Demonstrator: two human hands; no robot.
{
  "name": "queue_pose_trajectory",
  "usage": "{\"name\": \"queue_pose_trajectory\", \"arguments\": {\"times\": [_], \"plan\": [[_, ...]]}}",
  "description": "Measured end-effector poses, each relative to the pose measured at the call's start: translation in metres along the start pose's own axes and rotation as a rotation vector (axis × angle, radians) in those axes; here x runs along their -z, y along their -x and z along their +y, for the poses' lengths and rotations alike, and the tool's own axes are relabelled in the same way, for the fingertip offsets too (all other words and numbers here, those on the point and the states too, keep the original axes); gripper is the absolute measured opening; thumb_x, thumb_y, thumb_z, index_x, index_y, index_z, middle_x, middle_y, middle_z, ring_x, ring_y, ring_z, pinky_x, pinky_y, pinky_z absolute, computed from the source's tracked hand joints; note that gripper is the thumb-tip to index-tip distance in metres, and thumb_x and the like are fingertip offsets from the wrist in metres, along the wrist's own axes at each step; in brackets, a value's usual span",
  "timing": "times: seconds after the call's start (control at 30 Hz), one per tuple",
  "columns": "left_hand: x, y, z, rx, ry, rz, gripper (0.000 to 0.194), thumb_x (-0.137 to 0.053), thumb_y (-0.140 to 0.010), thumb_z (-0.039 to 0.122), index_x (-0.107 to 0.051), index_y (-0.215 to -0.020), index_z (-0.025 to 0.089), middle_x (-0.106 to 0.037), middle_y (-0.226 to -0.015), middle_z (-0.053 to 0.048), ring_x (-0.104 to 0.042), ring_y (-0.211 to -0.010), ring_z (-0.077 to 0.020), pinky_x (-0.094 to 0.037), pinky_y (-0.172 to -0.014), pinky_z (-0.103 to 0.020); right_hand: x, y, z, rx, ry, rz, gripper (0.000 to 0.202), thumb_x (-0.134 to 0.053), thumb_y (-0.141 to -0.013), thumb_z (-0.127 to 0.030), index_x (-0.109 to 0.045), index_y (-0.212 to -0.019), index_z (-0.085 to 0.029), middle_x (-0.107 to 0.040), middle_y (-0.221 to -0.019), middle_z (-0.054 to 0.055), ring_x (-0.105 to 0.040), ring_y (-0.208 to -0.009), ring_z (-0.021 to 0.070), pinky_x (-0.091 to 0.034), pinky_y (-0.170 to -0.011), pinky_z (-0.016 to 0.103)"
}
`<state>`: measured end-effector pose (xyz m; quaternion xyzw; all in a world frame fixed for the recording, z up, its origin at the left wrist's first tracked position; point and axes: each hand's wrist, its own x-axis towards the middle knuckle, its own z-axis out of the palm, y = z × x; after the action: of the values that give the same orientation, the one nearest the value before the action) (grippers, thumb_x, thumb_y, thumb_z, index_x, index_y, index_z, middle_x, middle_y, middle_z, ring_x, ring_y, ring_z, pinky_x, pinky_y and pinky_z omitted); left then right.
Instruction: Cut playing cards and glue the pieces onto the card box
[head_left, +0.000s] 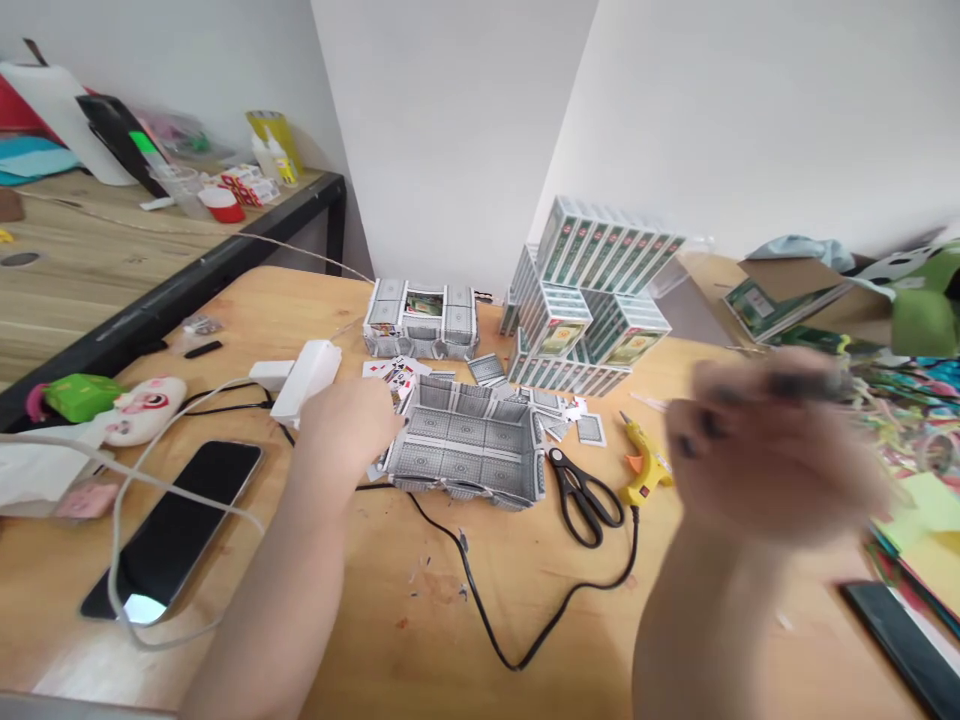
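An open-topped box built from playing cards (465, 450) lies on the wooden table in front of me, patterned card backs lining its floor and walls. At its left end my left hand (349, 425) is closed on the wall; the fingertips are mostly hidden. Off to the right, my right hand (772, 450) is raised above the table, apart from the box. Motion smears its fingers, so their pose and anything in them are unclear. Between it and the box lie black-handled scissors (581, 497) and a yellow glue gun (645, 465). Loose playing cards (397, 372) lie behind the box.
A second card structure (421, 318) stands behind the box, beside stacked card packs (600, 300). The glue gun's black cord (480, 600) loops across the front. A phone (176, 530) under a white cable and a white power strip (306, 382) lie left. Colourful clutter (930, 420) fills the right.
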<state>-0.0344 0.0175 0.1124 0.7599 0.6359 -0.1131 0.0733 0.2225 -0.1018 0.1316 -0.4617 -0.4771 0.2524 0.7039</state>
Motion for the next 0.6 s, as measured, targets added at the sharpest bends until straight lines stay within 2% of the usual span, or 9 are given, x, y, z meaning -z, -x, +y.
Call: {"name": "queue_pose_trajectory", "arguments": {"times": [0.07, 0.13, 0.17, 0.23, 0.3, 0.37, 0.43, 0.5, 0.6], "plan": [[0.005, 0.006, 0.007, -0.016, 0.083, 0.181, 0.030, -0.047, -0.078, 0.036, -0.063, -0.095, 0.017, -0.067, -0.087, -0.012, -0.061, -0.082, -0.0283, -0.045, -0.065, -0.035, -0.016, -0.005, 0.023, -0.054, 0.040, -0.004, 0.008, -0.062, -0.076, -0.031, -0.059, -0.081, -0.026, -0.057, -0.066, -0.002, -0.055, -0.053, 0.0125, -0.046, -0.046, 0.025], [0.004, 0.006, 0.018, -0.205, 0.236, 0.329, 0.025, -0.044, -0.082, 0.030, -0.060, -0.099, 0.020, -0.066, -0.090, -0.007, -0.060, -0.083, -0.0223, -0.045, -0.069, -0.032, -0.029, -0.008, 0.052, -0.160, 0.145, -0.053, 0.014, -0.064, -0.073, -0.028, -0.059, -0.085, -0.025, -0.059, -0.066, -0.001, -0.056, -0.050, 0.0138, -0.048, -0.047, 0.028], [0.002, 0.004, 0.024, -0.322, 0.298, 0.382, 0.024, -0.043, -0.083, 0.026, -0.060, -0.098, 0.020, -0.065, -0.094, -0.006, -0.059, -0.087, -0.0202, -0.044, -0.072, -0.030, -0.032, -0.008, 0.066, -0.185, 0.186, -0.069, 0.023, -0.063, -0.072, -0.029, -0.058, -0.095, -0.026, -0.061, -0.069, 0.000, -0.058, -0.053, 0.0155, -0.050, -0.050, 0.030], [-0.007, -0.003, 0.036, -0.519, 0.350, 0.421, 0.023, -0.044, -0.083, 0.021, -0.060, -0.099, 0.020, -0.063, -0.101, -0.005, -0.056, -0.095, -0.0190, -0.043, -0.079, -0.030, -0.032, -0.007, 0.089, -0.206, 0.298, -0.084, 0.034, -0.062, -0.072, -0.031, -0.058, -0.105, -0.025, -0.064, -0.078, 0.002, -0.061, -0.059, 0.0178, -0.052, -0.057, 0.033], [-0.020, -0.013, 0.048, -0.650, 0.360, 0.423, 0.025, -0.046, -0.082, 0.016, -0.060, -0.103, 0.020, -0.062, -0.105, -0.004, -0.053, -0.100, -0.0187, -0.041, -0.086, -0.031, -0.026, -0.007, 0.103, -0.226, 0.397, -0.114, 0.026, -0.061, -0.071, -0.033, -0.064, -0.095, -0.024, -0.066, -0.083, 0.004, -0.063, -0.064, 0.0197, -0.052, -0.060, 0.034], [-0.032, -0.022, 0.056, -0.679, 0.367, 0.437, 0.025, -0.047, -0.083, 0.016, -0.060, -0.104, 0.019, -0.063, -0.103, -0.005, -0.054, -0.099, -0.0187, -0.041, -0.085, -0.031, -0.018, -0.008, 0.110, -0.265, 0.420, -0.138, 0.021, -0.062, -0.070, -0.034, -0.066, -0.087, -0.023, -0.067, -0.080, 0.003, -0.063, -0.067, 0.0203, -0.052, -0.063, 0.034], [-0.040, -0.028, 0.061, -0.675, 0.336, 0.432, 0.020, -0.047, -0.084, 0.019, -0.063, -0.095, 0.018, -0.066, -0.092, -0.006, -0.057, -0.090, -0.0197, -0.041, -0.080, -0.032, -0.012, -0.009, 0.112, -0.306, 0.396, -0.140, 0.020, -0.062, -0.069, -0.034, -0.065, -0.083, -0.021, -0.067, -0.076, 0.003, -0.063, -0.067, 0.0196, -0.050, -0.063, 0.032], [-0.044, -0.031, 0.064, -0.648, 0.318, 0.435, 0.020, -0.044, -0.086, 0.025, -0.064, -0.086, 0.019, -0.067, -0.082, -0.005, -0.059, -0.081, -0.0194, -0.041, -0.075, -0.032, -0.008, -0.010, 0.112, -0.317, 0.375, -0.113, 0.020, -0.064, -0.068, -0.034, -0.065, -0.082, -0.020, -0.066, -0.075, 0.003, -0.062, -0.067, 0.0180, -0.049, -0.063, 0.030], [-0.047, -0.033, 0.065, -0.612, 0.321, 0.462, 0.023, -0.043, -0.087, 0.030, -0.063, -0.081, 0.019, -0.068, -0.080, -0.004, -0.060, -0.075, -0.0183, -0.040, -0.070, -0.030, -0.007, -0.011, 0.113, -0.317, 0.331, -0.083, 0.020, -0.066, -0.066, -0.032, -0.064, -0.081, -0.019, -0.065, -0.075, 0.002, -0.060, -0.067, 0.0158, -0.047, -0.064, 0.028]]}}
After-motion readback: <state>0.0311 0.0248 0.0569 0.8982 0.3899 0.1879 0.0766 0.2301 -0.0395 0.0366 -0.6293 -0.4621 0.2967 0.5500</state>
